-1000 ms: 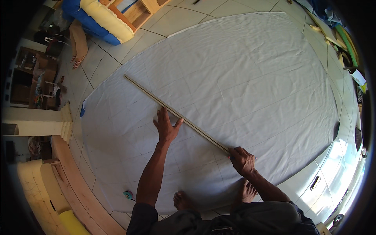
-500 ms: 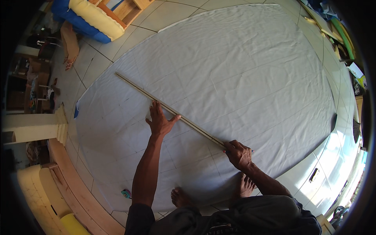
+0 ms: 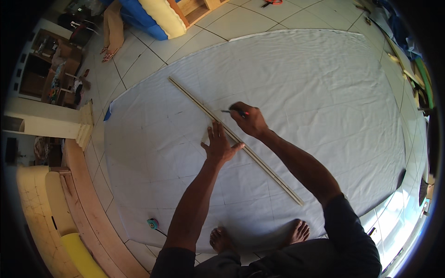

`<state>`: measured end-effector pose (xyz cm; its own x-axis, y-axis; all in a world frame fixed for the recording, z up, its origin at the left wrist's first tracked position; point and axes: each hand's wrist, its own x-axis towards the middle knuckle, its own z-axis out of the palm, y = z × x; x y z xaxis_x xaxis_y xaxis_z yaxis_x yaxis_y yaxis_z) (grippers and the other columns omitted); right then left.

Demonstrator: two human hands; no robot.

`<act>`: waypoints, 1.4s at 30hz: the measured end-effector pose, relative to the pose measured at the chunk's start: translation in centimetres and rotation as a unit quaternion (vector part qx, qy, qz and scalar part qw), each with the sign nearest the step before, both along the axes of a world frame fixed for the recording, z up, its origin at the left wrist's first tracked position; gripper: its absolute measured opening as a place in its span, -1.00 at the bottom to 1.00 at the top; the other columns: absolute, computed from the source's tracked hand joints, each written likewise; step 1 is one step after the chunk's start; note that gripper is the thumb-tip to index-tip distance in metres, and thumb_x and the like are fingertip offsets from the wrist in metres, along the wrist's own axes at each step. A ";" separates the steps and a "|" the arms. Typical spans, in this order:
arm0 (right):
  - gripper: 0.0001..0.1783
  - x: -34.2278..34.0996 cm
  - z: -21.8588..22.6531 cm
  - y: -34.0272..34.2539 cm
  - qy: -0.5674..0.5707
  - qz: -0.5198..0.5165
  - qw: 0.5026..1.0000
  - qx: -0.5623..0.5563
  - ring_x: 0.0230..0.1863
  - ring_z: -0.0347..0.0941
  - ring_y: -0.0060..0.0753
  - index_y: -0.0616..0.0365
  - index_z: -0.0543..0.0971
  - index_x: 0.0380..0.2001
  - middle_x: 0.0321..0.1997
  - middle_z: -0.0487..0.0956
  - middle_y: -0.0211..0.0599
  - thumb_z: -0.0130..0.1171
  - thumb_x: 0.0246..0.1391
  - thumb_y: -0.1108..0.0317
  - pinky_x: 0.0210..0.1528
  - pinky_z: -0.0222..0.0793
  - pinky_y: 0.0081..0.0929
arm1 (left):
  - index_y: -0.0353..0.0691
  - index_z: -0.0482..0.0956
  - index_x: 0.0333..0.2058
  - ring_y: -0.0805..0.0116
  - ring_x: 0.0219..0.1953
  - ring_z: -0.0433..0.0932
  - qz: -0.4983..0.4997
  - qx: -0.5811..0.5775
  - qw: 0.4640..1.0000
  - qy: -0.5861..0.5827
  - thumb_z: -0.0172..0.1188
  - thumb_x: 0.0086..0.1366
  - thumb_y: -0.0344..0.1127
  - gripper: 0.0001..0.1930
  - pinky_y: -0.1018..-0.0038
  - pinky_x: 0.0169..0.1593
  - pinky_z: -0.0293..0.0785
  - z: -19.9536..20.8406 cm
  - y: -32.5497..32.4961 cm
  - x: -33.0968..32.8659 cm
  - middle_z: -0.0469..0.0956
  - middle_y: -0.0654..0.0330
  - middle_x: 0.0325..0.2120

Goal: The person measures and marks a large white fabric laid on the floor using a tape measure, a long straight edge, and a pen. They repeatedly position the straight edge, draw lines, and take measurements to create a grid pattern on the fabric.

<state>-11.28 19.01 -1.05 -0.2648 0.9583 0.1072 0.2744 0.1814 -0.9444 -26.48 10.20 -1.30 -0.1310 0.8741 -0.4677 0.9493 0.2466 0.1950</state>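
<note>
A large pale grey cloth (image 3: 333, 129) lies spread on the floor, with faint straight lines drawn across it. Diagonally over it rests a long, narrow straightedge (image 3: 271, 172). My left hand (image 3: 219, 147) is spread open, its fingertips and thumb pressing along the straightedge near the middle. Just beyond the bar, on its right side, my right hand (image 3: 251, 122) is closed around a pen (image 3: 225, 111) with a dark tip and a red end. The pen points left toward the straightedge; whether it touches the cloth I cannot tell.
A teal tape measure (image 3: 152, 224) sits at the cloth's near left edge. My bare feet (image 3: 297, 232) stand on the near edge. Wooden framing with yellow foam (image 3: 76, 252) runs along the left. A blue and cream cushioned piece (image 3: 162, 18) stands at the far left, near another person's legs (image 3: 113, 28).
My right hand has left the straightedge's near end and moved up and left to its middle, pen out. My left hand still presses the bar. The view has shifted.
</note>
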 end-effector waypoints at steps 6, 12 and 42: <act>-0.64 -8.9 -1.7 4.4 -0.059 0.030 0.997 -0.035 -0.14 0.73 -0.06 0.03 0.73 -0.02 -0.19 0.76 -0.07 0.25 0.22 0.12 -0.05 0.63 -0.22 | -0.24 -0.34 0.56 -0.17 0.62 -0.27 -0.003 -0.012 1.000 0.008 0.29 0.14 0.54 0.40 -0.63 0.34 0.03 0.2 0.1 0.1 -0.35 0.00 0.61; -0.69 -4.7 -2.1 1.9 -0.143 0.069 0.987 0.026 -0.28 0.71 0.05 0.09 0.76 -0.19 -0.34 0.74 -0.07 0.31 0.12 0.13 -0.17 0.62 -0.11 | -0.26 -0.26 0.56 -0.14 0.62 -0.27 -0.004 -0.007 1.000 0.007 0.28 0.17 0.51 0.34 -0.63 0.34 0.02 0.3 -0.1 0.2 -0.31 0.01 0.61; -0.71 10.4 6.5 -14.3 -0.122 -0.055 0.991 -0.005 -0.38 0.69 -0.35 0.27 0.63 0.02 -0.24 0.73 -0.05 0.24 0.31 0.35 -0.32 0.58 -0.34 | -0.06 0.65 0.20 -0.01 -0.29 0.48 0.065 0.357 0.922 -0.133 0.29 0.39 -0.43 -0.59 0.13 -0.17 0.46 -7.0 -10.9 -7.4 0.47 -0.03 -0.39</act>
<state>-0.86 4.69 5.45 -0.1758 0.9835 0.0422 0.5123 0.1280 -0.8492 -33.88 -0.71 -8.31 -0.2199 0.9569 0.1896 0.8154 0.0736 0.5742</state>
